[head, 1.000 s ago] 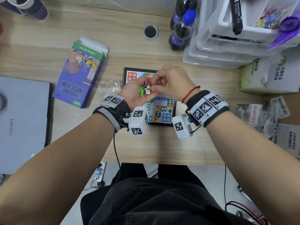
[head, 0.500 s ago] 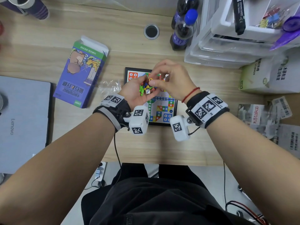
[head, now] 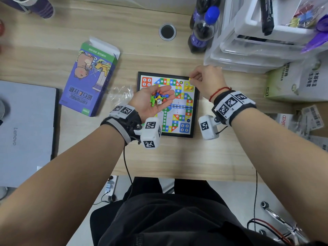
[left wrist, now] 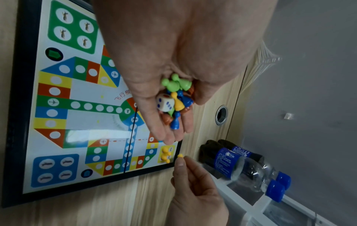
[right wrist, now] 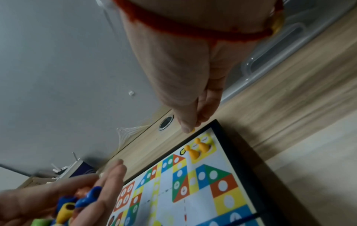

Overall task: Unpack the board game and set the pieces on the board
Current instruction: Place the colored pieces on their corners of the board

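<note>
The colourful flight-chess board [head: 166,134] lies flat on the desk in front of me. My left hand [head: 159,95] hovers palm up over its left half, fingers nearly straight, carrying several green, blue, orange and yellow pawns [left wrist: 174,93] and a white die [left wrist: 165,102]. Above the board's far right corner, my right hand [head: 193,79] pinches a yellow pawn [left wrist: 180,156] between thumb and fingers. Two yellow pawns [right wrist: 197,149] stand on the yellow corner square just below that hand.
The opened purple game box [head: 88,77] and a clear plastic bag [head: 120,93] lie left of the board. A laptop [head: 24,132] lies at the far left. Two bottles [head: 204,27], plastic drawers [head: 248,50] and a green-white pack [head: 298,80] crowd the back right.
My right hand has left the pile in the left palm and moved right to the board's yellow corner with a yellow pawn. The left palm has opened flatter and stayed in place.
</note>
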